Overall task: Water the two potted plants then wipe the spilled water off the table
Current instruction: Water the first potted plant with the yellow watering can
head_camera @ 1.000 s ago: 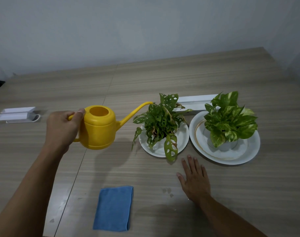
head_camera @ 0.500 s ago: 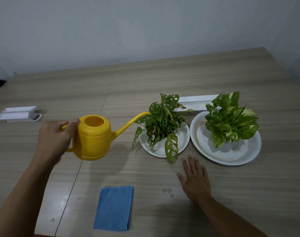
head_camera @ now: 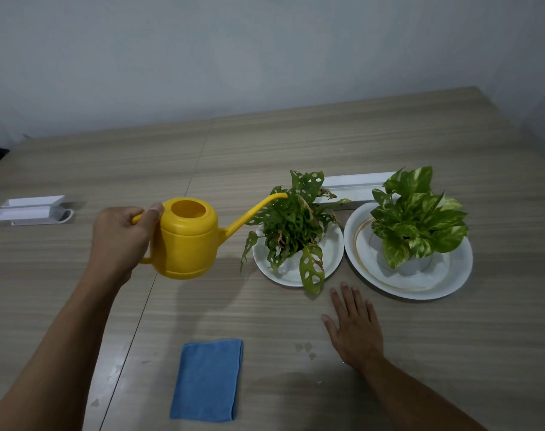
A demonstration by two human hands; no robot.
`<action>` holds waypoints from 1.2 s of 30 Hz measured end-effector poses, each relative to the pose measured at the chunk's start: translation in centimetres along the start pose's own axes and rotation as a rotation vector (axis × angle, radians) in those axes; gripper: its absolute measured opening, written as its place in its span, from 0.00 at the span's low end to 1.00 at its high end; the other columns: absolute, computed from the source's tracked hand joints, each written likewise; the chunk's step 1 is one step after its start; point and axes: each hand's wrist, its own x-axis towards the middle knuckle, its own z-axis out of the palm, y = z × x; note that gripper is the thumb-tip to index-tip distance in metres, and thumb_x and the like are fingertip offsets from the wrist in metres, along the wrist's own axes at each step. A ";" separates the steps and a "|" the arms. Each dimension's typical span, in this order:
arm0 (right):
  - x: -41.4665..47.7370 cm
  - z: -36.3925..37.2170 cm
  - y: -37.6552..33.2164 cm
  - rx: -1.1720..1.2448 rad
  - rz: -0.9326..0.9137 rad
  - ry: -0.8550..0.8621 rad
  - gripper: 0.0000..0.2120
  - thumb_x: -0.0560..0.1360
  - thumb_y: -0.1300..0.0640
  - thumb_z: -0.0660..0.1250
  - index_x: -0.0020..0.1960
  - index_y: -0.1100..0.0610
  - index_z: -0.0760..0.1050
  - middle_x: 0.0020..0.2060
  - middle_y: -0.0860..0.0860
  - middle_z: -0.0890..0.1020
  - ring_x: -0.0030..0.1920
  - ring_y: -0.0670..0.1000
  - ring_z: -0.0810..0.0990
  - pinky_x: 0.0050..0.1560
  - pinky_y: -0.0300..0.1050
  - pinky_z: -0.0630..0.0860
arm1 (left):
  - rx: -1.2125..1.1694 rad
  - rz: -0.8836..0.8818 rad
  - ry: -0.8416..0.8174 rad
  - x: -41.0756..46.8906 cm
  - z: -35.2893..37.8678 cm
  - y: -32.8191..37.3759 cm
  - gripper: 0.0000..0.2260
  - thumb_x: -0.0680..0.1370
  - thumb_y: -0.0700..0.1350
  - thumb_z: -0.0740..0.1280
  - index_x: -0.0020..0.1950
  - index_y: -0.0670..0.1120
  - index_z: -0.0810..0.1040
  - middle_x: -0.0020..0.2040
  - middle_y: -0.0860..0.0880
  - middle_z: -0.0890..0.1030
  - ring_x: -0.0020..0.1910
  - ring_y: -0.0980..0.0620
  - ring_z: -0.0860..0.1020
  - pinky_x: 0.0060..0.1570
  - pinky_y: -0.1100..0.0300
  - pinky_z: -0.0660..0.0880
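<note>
A wide wood-grain laminate worktop (head_camera: 389,144) fills the view below a pale grey wall (head_camera: 265,51). On its right side stands the larger round white plate with a gold ring (head_camera: 451,284), carrying the potted plant with broad yellow-variegated leaves (head_camera: 420,219). Just beside it to the left, the smaller plain white plate (head_camera: 333,253) carries the potted plant with hole-riddled green leaves (head_camera: 296,219). The yellow plastic watering can (head_camera: 187,241) is held clear of the worktop, left of that plant, its long spout tip among the upper leaves. The left hand (head_camera: 122,241) is closed around the can's handle, thumb on top. A folded blue microfibre cloth (head_camera: 207,379) lies flat near the front edge. The right hand (head_camera: 355,331) rests palm down with fingers spread, holding nothing, just in front of the two plates. Between cloth and right hand sit a few small water drops (head_camera: 305,349). A white plastic rail (head_camera: 355,183) lies behind the plants; a shorter white plastic piece (head_camera: 32,209) lies far left.
</note>
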 end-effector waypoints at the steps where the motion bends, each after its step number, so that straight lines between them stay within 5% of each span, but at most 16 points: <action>1: 0.0 0.0 0.0 0.000 -0.003 0.005 0.32 0.79 0.36 0.49 0.77 0.51 0.62 0.78 0.53 0.62 0.77 0.55 0.59 0.74 0.55 0.51 | 0.002 -0.001 0.007 0.2 0.0 0.1 0.30 0.75 0.57 0.64 0.34 0.27 0.72 0.28 0.29 0.72 0.27 0.41 0.68 0.32 0.39 0.73; 6: 0.1 0.2 0.1 -0.001 -0.007 0.027 0.32 0.79 0.36 0.49 0.78 0.50 0.60 0.78 0.53 0.61 0.77 0.54 0.57 0.74 0.55 0.51 | 0.013 -0.016 0.023 1.1 -0.6 0.2 0.30 0.76 0.57 0.65 0.37 0.27 0.73 0.31 0.29 0.72 0.30 0.40 0.69 0.35 0.36 0.74; 10: 0.1 0.3 0.2 -0.004 -0.010 0.034 0.32 0.79 0.36 0.49 0.79 0.49 0.57 0.79 0.53 0.59 0.78 0.54 0.58 0.74 0.54 0.50 | 0.066 0.016 0.018 1.1 -1.5 0.2 0.26 0.80 0.52 0.66 0.37 0.28 0.75 0.31 0.30 0.75 0.31 0.29 0.73 0.36 0.37 0.76; 23: -0.1 -0.2 0.1 -0.015 -0.003 -0.001 0.31 0.80 0.36 0.49 0.78 0.51 0.61 0.78 0.53 0.61 0.77 0.55 0.59 0.74 0.54 0.50 | 0.095 0.055 -0.031 0.6 -2.7 0.7 0.21 0.82 0.45 0.66 0.39 0.27 0.76 0.32 0.30 0.76 0.34 0.28 0.74 0.37 0.46 0.74; 28: -0.1 -0.5 0.0 -0.005 0.003 -0.017 0.31 0.80 0.36 0.48 0.78 0.51 0.61 0.78 0.53 0.60 0.77 0.54 0.58 0.74 0.54 0.49 | 0.088 0.054 -0.028 0.8 -2.5 1.0 0.22 0.82 0.46 0.66 0.39 0.27 0.76 0.34 0.29 0.77 0.34 0.27 0.75 0.38 0.38 0.76; 36: 0.0 -0.9 -0.2 0.003 0.028 -0.050 0.31 0.79 0.36 0.48 0.78 0.50 0.62 0.78 0.52 0.60 0.78 0.54 0.56 0.74 0.53 0.48 | 0.081 0.058 -0.036 0.5 -2.1 1.5 0.22 0.82 0.46 0.66 0.36 0.28 0.75 0.31 0.32 0.75 0.29 0.43 0.71 0.36 0.53 0.70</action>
